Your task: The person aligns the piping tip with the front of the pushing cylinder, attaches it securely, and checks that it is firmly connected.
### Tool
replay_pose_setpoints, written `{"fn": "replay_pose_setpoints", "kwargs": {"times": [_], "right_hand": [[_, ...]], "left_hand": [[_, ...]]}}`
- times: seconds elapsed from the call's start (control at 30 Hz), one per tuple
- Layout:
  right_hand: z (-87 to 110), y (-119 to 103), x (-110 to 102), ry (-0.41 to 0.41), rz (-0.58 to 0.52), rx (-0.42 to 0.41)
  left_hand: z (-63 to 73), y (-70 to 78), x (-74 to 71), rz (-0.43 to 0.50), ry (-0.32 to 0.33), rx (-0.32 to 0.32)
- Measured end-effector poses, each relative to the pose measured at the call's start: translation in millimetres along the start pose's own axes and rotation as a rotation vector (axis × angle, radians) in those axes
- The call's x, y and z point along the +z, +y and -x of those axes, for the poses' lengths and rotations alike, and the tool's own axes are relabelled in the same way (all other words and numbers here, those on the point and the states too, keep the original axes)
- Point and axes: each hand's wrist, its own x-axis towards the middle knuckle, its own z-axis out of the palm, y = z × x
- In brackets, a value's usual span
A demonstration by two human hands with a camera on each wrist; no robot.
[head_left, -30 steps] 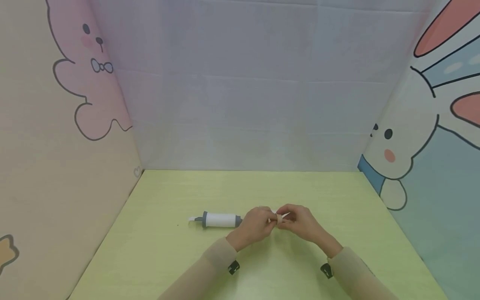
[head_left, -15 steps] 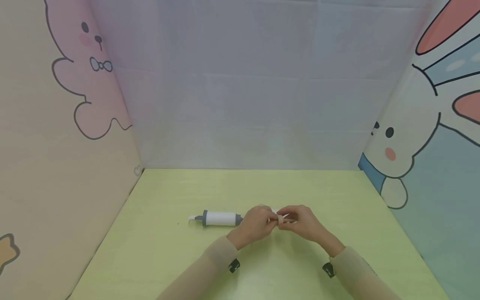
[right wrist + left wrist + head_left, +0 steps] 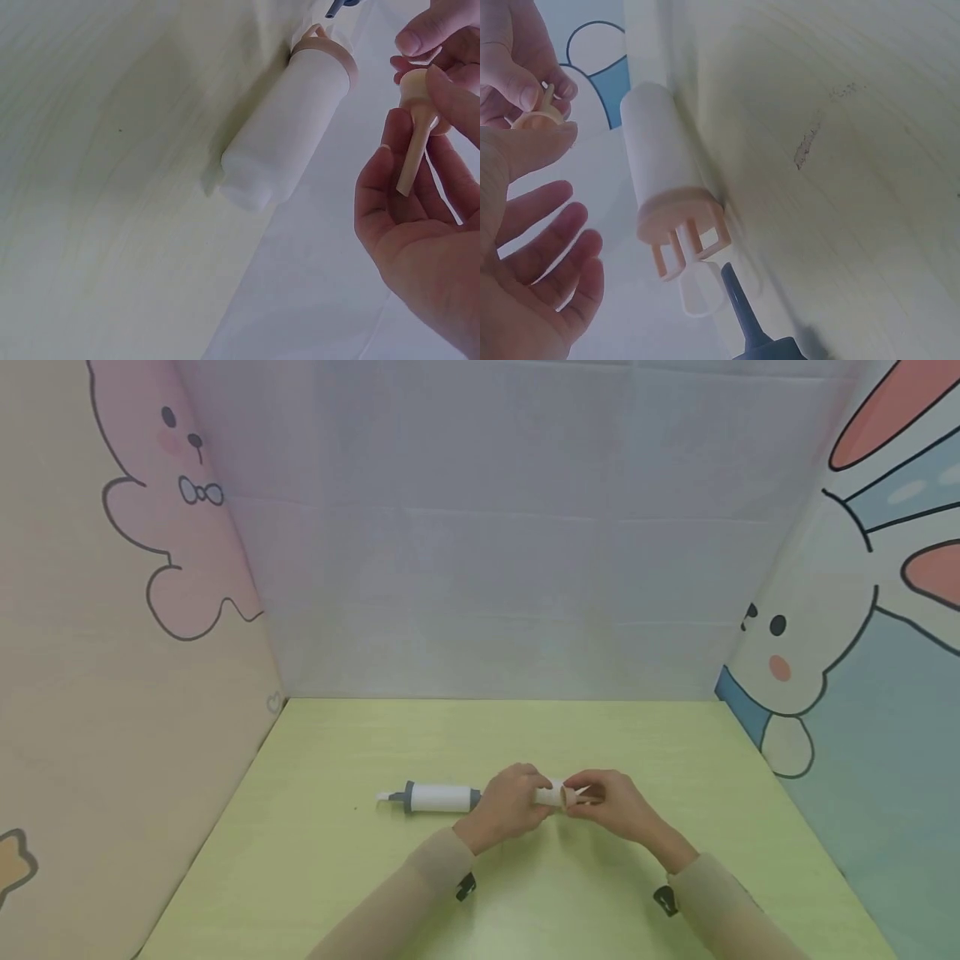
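In the right wrist view, my right hand [image 3: 420, 217] pinches a peach funnel-shaped nozzle [image 3: 416, 139] with a thin tube. My left hand [image 3: 510, 802] is close beside it, fingers spread in the left wrist view; the thumb overlaps the nozzle's edge there, while the right wrist view shows it slightly apart. Below the hands a white cylinder [image 3: 660, 142] with a peach handled end lies on the table. A second white cylinder [image 3: 441, 798] with grey ends lies to the left, its grey tip [image 3: 742, 300] pointing towards the first.
The pale green-yellow table [image 3: 360, 893] runs back to a plain white wall [image 3: 480, 568]. Cartoon-printed panels stand at left [image 3: 90, 735] and right [image 3: 885, 760]. Black camera mounts [image 3: 665, 900] hang at both wrists.
My hands have drawn slightly apart. The left fingers have come off the nozzle and spread, and the right hand has shifted a little to the right with the nozzle.
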Motion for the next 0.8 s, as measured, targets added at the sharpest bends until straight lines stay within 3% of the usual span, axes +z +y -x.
{"fn": "replay_pose_setpoints", "kwargs": {"times": [0.23, 0.5, 0.8], "right_hand": [[2.0, 2.8, -1.5, -0.004, -0.014, 0.003], [3.1, 4.9, -1.9, 0.003, 0.007, 0.002], [6.1, 6.4, -2.0, -0.003, 0.025, 0.01]], "left_hand": [[-5.2, -8.7, 12.1, -0.075, -0.055, -0.021], [-18.4, -13.0, 23.4, -0.108, -0.193, -0.075], [-28.5, -17.0, 41.8, -0.17, -0.267, -0.092]]}}
